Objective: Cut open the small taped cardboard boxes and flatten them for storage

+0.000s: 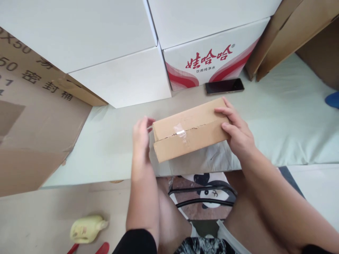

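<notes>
Counted: one small oblong tan cardboard box [190, 128], slanting across the view between two bare hands, over the front part of a pale green cloth-covered surface [270, 116]; cannot tell whether resting on it. Along the back, four white cardboard cartons [111, 31], stacked two over two. At the left, one large brown cardboard carton [39, 123]. Lying flat just in front of the lower right white carton [212, 67], one black smartphone [224, 86]. On the floor [34, 211], one pale yellow bottle [86, 229], near two cropped red objects [102, 248].

Readable on the lower right white carton: large red "娃哈哈" with a small ®, and beneath, in smaller dark characters, "饮用纯净水". On the brown one, in dark print: "X50 汤" and "密封桶". Across the small box's front seam, one strip of clear tape [181, 133].

Right hand [238, 132]: wrapped round the box's right end, thumb against the front face, index finger laid on the upper face, a gap between. Left hand [143, 132]: fingers loosely curled beside the left end, tips slightly apart; cannot tell whether touching the cardboard.
</notes>
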Demonstrator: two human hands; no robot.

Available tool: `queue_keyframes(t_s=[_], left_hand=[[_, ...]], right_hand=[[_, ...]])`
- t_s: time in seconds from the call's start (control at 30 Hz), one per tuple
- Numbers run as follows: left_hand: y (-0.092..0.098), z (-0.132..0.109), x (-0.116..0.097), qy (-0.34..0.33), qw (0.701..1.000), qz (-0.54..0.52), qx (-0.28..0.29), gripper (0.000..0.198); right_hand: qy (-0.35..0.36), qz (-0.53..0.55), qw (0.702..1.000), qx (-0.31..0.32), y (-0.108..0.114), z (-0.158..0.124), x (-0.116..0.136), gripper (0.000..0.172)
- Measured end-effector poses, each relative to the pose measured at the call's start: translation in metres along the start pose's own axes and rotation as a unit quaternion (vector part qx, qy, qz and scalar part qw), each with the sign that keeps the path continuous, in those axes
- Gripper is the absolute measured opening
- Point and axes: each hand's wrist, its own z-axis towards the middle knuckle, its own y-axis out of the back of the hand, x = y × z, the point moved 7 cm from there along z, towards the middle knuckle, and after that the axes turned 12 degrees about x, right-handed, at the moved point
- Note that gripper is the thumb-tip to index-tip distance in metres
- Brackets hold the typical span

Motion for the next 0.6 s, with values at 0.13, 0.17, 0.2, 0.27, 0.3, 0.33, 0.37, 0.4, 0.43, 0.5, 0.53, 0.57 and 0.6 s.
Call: queue_keyframes(t_s=[0.13,0.17,0.2,0.27,0.3,0.33,0.37,0.4,0.43,0.5,0.53,0.57,0.6], left_hand=[[0.003,-0.018,-0.054,-0.126,0.991,-0.017,0.037,0.033],[-0.003,-0.024,-0.064,-0.150,0.986,0.017,0.072,0.032],[-0.011,-0.029,-0.071,-0.165,0.978,0.063,0.108,0.031],[-0.029,-0.035,-0.075,-0.167,0.957,0.172,0.166,0.028],[-0.037,-0.036,-0.072,-0.157,0.943,0.227,0.187,0.028],[-0.044,-0.036,-0.069,-0.144,0.930,0.273,0.200,0.028],[-0.049,-0.035,-0.065,-0.130,0.920,0.307,0.206,0.030],[-0.051,-0.033,-0.062,-0.118,0.914,0.326,0.209,0.031],[-0.053,-0.031,-0.059,-0.108,0.913,0.334,0.209,0.033],[-0.053,-0.028,-0.057,-0.099,0.914,0.333,0.211,0.034],[-0.053,-0.027,-0.056,-0.098,0.914,0.331,0.213,0.034],[-0.052,-0.027,-0.056,-0.097,0.914,0.330,0.213,0.035],[-0.052,-0.026,-0.056,-0.096,0.915,0.330,0.214,0.035]], right_hand=[[0.026,0.034,0.999,-0.006,-0.002,0.001,-0.006,0.045],[0.027,0.034,0.999,-0.009,-0.003,0.001,-0.007,0.045],[0.025,0.031,0.999,-0.011,-0.005,0.001,-0.008,0.045],[0.019,0.020,1.000,-0.014,-0.008,0.003,-0.009,0.047],[0.017,0.020,0.999,-0.019,-0.008,0.004,-0.010,0.049],[0.013,0.024,0.999,-0.028,-0.006,0.005,-0.011,0.051],[0.004,0.029,0.999,-0.046,-0.002,0.006,-0.014,0.053],[-0.012,0.022,0.997,-0.077,0.006,0.006,-0.017,0.054],[-0.037,-0.004,0.992,-0.119,0.017,0.005,-0.022,0.053],[-0.118,-0.116,0.969,-0.186,0.039,0.001,-0.031,0.045],[-0.167,-0.183,0.952,-0.183,0.046,0.001,-0.035,0.042],[-0.213,-0.240,0.935,-0.150,0.048,0.001,-0.041,0.040],[-0.249,-0.281,0.922,-0.094,0.046,0.003,-0.047,0.039]])
